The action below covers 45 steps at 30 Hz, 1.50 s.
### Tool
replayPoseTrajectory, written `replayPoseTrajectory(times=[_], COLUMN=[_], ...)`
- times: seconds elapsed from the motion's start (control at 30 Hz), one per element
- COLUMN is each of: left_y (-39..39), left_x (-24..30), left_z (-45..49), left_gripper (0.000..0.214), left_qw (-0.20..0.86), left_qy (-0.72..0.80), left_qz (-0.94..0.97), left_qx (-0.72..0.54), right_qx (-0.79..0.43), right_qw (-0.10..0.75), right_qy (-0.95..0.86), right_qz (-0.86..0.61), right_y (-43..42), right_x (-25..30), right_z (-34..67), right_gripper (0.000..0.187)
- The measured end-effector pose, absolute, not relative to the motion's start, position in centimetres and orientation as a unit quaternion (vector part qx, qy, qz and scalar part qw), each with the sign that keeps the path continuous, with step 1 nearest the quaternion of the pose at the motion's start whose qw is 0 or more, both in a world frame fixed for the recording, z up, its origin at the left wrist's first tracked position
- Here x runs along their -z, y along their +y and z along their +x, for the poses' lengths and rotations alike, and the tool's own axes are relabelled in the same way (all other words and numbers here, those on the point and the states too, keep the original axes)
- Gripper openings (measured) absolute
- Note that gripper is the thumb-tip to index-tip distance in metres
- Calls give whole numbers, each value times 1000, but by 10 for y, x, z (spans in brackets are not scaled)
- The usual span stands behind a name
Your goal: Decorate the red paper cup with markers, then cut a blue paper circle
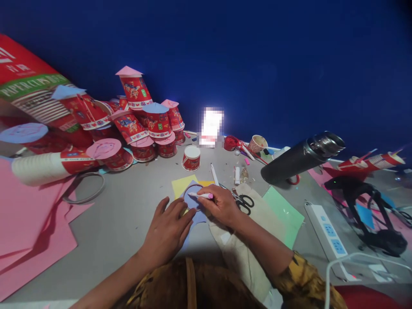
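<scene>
My right hand [222, 205] grips a white marker with a pink end [202, 195], its tip over a blue-violet sheet of paper [198, 216]. A dark curved line or rim shows on that paper around the marker tip. My left hand [170, 227] lies with fingers stretched out over the left side of the paper, the fingertips resting at its edge. Yellow paper [180, 185] sticks out beneath, toward the back. Black-handled scissors [246, 202] lie just right of my right hand, and a second white pen [214, 174] is behind it.
Red paper cups with paper tops [135, 92] are stacked at the left. A single cup [191, 159] stands behind my hands. Pink sheets [25, 223] cover the left side. A black flask [299, 159], green paper [283, 214], and a power strip [328, 231] are at the right.
</scene>
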State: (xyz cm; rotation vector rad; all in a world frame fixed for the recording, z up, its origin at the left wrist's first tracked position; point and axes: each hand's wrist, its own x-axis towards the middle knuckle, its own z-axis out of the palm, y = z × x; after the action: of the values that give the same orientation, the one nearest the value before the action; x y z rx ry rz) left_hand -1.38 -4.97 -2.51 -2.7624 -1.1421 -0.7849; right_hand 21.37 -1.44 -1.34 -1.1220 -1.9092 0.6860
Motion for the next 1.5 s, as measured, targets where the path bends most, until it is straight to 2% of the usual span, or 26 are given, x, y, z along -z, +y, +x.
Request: replayPoseTrajectory(times=[0.17,0.47,0.77,0.87,1.27,1.5], left_y=[-50,-49,-49,-49,-49,-49], left_x=[27,21,20,20,20,21], left_z=[-14,-13,-15,-16,-16,-17], left_gripper=[27,27,27,27,18,18], left_qw=[23,45,36,27,-4,-24], left_qy=[-381,-377,-370,-374,-379,-381], left_qz=[-894,-898,-902,-903,-895,-896], left_qx=[235,225,217,211,235,226], right_qx=[-226,-65,-110,-163,-412,-476], right_qw=[328,199,113,133,322,384], right_qy=[-817,-852,-813,-804,-658,-599], right_qz=[-417,-480,-560,-557,-542,-517], right_y=[-11,-15,-13,-11,-1,0], right_x=[21,3,-36,-38,-12,5], right_z=[215,219,210,209,212,207], right_gripper=[20,20,17,16,15,22])
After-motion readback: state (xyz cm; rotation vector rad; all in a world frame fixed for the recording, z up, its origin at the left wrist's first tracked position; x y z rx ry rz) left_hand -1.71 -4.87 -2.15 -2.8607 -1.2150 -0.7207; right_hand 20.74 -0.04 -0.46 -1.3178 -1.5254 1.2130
